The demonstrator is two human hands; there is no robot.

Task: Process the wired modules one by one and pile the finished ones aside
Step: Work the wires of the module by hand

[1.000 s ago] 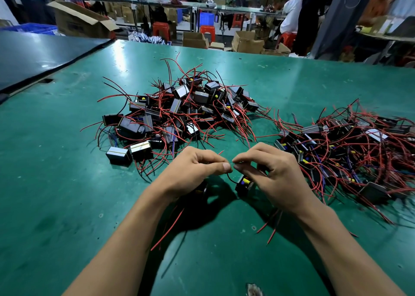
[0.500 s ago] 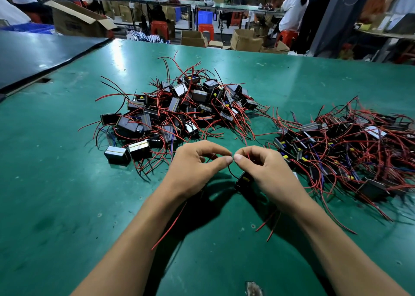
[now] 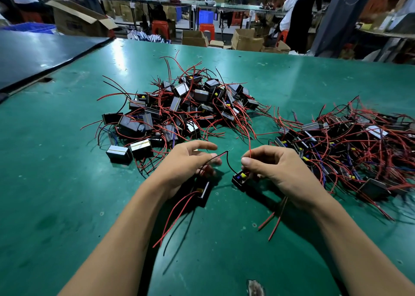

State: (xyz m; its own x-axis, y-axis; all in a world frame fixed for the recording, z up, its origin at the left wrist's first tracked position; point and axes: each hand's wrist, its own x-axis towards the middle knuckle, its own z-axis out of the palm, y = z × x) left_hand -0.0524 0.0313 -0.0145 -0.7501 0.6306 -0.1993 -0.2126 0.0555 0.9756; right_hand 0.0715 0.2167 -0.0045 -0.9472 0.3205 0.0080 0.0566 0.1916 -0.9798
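Note:
Two black wired modules are in front of me on the green table (image 3: 67, 194). My left hand (image 3: 186, 165) holds one module (image 3: 203, 193) low in its palm, its upper fingers loose and straight. Red wires trail from it towards me. My right hand (image 3: 276, 172) holds the other module (image 3: 240, 179) and pinches a red wire (image 3: 250, 138) that runs upward. A black wire (image 3: 228, 163) arcs between the two hands. One heap of modules (image 3: 179, 111) lies beyond my left hand, and a second heap (image 3: 348, 143) lies to the right.
A black surface (image 3: 33, 55) adjoins the table at the far left. Cardboard boxes (image 3: 247, 39), red stools and people stand beyond the far edge. A worn patch (image 3: 254, 288) marks the table near me.
My hands, which pinched wire ends together between them, have moved apart. The upper fingers of my left hand have let go and straightened. My right hand now pinches a red wire.

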